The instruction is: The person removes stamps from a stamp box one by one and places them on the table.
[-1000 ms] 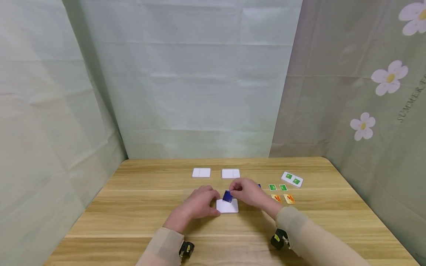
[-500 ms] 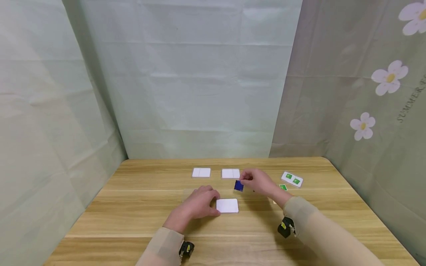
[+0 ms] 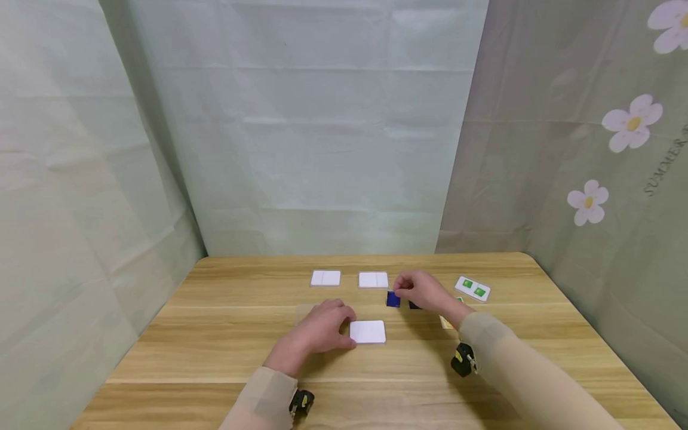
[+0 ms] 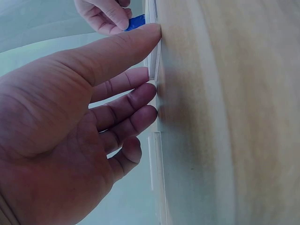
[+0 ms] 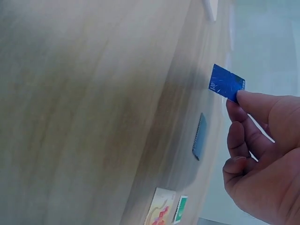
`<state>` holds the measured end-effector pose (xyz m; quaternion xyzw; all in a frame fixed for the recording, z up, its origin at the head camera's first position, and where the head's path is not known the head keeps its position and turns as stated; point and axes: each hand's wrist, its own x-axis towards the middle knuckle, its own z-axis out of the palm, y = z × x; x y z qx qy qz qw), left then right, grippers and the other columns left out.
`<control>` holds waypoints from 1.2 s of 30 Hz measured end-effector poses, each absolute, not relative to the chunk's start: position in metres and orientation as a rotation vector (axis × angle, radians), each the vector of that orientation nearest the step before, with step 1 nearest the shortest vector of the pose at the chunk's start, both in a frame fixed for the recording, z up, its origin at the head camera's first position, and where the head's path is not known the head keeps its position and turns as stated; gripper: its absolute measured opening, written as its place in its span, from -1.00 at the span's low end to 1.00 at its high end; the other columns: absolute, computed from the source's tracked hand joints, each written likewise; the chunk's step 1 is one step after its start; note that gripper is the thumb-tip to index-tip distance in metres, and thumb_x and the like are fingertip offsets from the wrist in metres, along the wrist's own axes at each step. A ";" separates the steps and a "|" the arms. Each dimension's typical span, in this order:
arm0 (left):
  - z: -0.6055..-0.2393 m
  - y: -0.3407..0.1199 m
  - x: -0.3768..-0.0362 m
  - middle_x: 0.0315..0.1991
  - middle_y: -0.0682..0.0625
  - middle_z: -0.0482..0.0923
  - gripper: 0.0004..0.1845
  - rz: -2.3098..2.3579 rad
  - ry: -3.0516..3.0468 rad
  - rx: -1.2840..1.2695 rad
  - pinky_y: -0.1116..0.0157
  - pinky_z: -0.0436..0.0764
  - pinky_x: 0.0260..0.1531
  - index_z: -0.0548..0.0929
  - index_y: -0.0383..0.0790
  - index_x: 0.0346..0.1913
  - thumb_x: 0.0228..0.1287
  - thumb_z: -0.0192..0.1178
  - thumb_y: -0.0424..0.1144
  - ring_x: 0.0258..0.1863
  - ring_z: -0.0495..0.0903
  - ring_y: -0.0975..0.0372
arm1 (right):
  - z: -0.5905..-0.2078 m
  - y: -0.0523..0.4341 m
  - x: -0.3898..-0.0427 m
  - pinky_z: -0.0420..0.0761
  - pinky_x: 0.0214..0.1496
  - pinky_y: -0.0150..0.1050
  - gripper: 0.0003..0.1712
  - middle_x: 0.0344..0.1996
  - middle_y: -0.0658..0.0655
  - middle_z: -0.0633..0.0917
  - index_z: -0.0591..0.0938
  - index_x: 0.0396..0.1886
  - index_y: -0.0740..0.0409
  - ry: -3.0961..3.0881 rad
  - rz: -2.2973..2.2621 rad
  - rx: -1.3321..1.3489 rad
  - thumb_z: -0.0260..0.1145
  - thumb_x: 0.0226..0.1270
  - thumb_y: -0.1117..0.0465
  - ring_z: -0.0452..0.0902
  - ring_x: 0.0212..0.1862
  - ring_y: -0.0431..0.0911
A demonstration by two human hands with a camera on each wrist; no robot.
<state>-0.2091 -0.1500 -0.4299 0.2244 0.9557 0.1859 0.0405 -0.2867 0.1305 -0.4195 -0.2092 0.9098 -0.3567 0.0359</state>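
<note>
The right hand (image 3: 424,291) pinches a small blue tile (image 3: 393,299) by one edge between thumb and forefinger, holding it just above the counter (image 3: 226,334), right of centre and toward the far side. In the right wrist view the blue tile (image 5: 226,83) hangs tilted, clear of the wood, while a second blue tile (image 5: 198,136) lies flat on the counter just beside it on the right; in the head view that one (image 3: 414,305) peeks out from under the hand.

The left hand (image 3: 321,329) rests on the counter with its fingers loosely extended, thumb tip and fingertips touching the left edge of a blank white card (image 3: 368,331). This card lies flat with its long axis running left to right, near and slightly left of the held tile, so the right hand is the nearer to both blue tiles and the left hand to the card.

Two more white cards (image 3: 325,278) (image 3: 373,279) sit side by side at the far side. Further right lie a white card with two green tiles (image 3: 472,288) and an orange tile (image 3: 446,322).
</note>
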 end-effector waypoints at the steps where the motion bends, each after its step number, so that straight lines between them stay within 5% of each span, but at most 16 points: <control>1: -0.430 -0.150 -0.209 0.09 0.01 0.66 -0.51 0.570 2.927 0.685 0.00 0.59 0.26 0.81 -0.12 0.14 0.21 0.70 -0.05 0.07 0.54 0.10 | -0.420 0.130 -0.288 0.61 -0.12 -0.18 -0.93 -0.30 0.00 0.72 0.73 -0.19 0.18 2.802 -1.082 -0.648 0.42 0.58 0.36 0.54 -0.24 -0.12; 36: -0.429 -0.149 -0.209 0.12 0.00 0.67 -0.50 0.565 2.932 0.688 0.00 0.55 0.30 0.80 -0.13 0.14 0.20 0.71 -0.05 0.12 0.55 0.07 | -0.437 0.117 -0.295 0.65 0.03 -0.05 -0.89 -0.29 -0.04 0.71 0.76 -0.24 0.07 2.941 -0.855 -0.523 0.48 0.56 0.31 0.55 -0.19 -0.10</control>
